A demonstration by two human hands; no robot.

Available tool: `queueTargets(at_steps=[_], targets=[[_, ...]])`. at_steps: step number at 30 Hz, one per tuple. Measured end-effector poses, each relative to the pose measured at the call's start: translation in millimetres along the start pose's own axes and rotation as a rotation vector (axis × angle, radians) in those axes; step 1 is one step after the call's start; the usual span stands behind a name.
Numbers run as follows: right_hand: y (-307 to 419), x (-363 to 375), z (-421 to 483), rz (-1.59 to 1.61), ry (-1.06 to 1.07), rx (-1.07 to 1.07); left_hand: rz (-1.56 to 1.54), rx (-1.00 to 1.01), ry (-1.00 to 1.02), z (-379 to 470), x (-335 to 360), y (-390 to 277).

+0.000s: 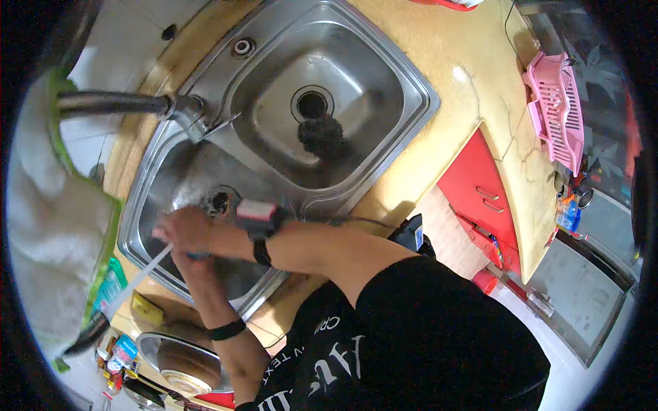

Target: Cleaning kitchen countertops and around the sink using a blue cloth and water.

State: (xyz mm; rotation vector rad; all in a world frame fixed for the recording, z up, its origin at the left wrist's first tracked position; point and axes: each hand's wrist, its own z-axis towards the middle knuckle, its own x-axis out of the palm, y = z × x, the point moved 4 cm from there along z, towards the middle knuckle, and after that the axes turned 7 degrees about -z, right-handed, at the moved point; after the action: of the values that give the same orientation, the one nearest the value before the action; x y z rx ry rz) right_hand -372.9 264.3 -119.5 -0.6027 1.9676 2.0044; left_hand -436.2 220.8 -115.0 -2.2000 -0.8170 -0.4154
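Note:
My right hand (187, 231), blurred, is over the lower-left bowl of a steel double sink (354, 198). My left hand (191, 262) lies against it and is partly covered. A long whitish implement (141, 277) with a dark far end runs from where the hands meet out over the counter; which hand holds it cannot be told. A small teal thing shows between the hands, too blurred to name. The metal faucet (193, 120) points into this bowl, and the drain (221, 202) shows beyond my right hand. A red-and-white device is strapped near my right wrist.
A dark scouring pad (321, 134) lies by the other bowl's drain. A whitish cloth with green edging (56, 216) hangs at left. Near the left arm are a yellow sponge (147, 308) and a metal basin (149, 344) holding a bowl. A pink rack (558, 110) stands far right.

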Motion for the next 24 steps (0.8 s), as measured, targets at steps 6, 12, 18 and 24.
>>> queueTargets(at_steps=[6,12,18,24], targets=[[21.3,3.9,-23.1,0.224,-0.028,-0.211,2.132,0.460,0.265,23.9,-82.6,-19.6],[-25.1,-24.7,14.9,0.171,0.068,0.220,0.100,-0.031,-0.215,11.0,-1.9,-26.6],[-36.0,-11.8,2.5,-0.152,0.340,0.080,0.081,0.051,-0.211,8.9,-36.8,-58.4],[-38.2,-8.4,22.7,0.147,0.218,0.144,0.219,0.142,-0.235,-2.2,-56.2,-38.2]])
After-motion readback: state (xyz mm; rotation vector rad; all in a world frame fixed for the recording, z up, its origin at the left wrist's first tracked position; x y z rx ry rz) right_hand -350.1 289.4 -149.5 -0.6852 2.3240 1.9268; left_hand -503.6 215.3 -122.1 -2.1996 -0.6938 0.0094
